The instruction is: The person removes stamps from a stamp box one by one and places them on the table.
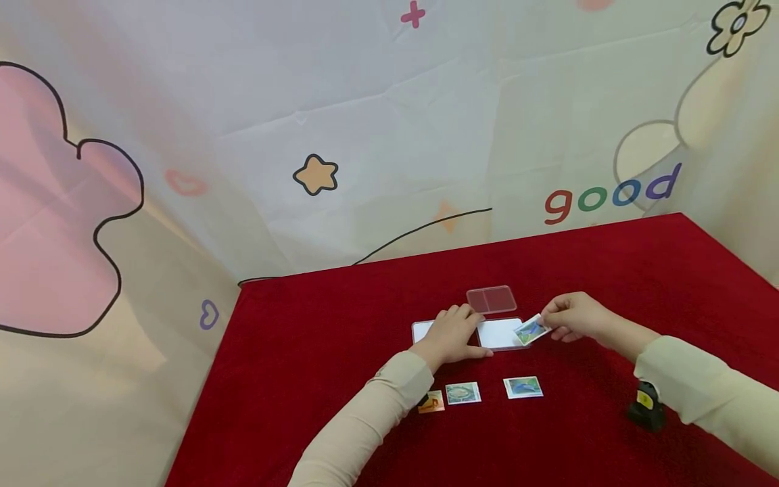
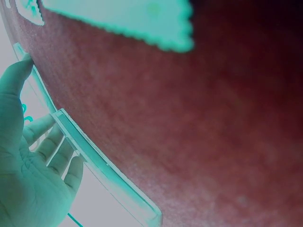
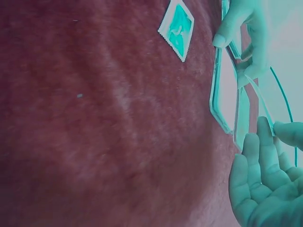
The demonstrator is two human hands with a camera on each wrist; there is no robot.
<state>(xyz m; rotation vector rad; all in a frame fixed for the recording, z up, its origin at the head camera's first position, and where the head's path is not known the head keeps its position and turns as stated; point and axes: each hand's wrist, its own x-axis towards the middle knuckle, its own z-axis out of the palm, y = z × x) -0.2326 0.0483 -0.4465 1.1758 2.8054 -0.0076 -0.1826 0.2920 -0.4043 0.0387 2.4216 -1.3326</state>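
Note:
My right hand (image 1: 575,316) pinches a postage stamp (image 1: 531,331) with a blue picture between thumb and fingers. The stamp slants over the right end of a shallow clear case (image 1: 496,335) with a white inside. Palm down, my left hand (image 1: 453,333) spreads across this case and its neighbour; its thumb touches the right case's near edge. The left hand partly covers the left case (image 1: 421,331). In the right wrist view, the pinched stamp (image 3: 261,101) appears nearly edge-on. Toward the near side lies another blue-pictured stamp (image 1: 523,387).
Behind the cases lies a clear plastic lid (image 1: 491,299). A pale green stamp (image 1: 464,393) and an orange stamp (image 1: 432,402) lie near the left forearm, which partly covers the orange one. Red cloth (image 1: 341,325) covers the table, with a patterned curtain (image 1: 377,135) behind.

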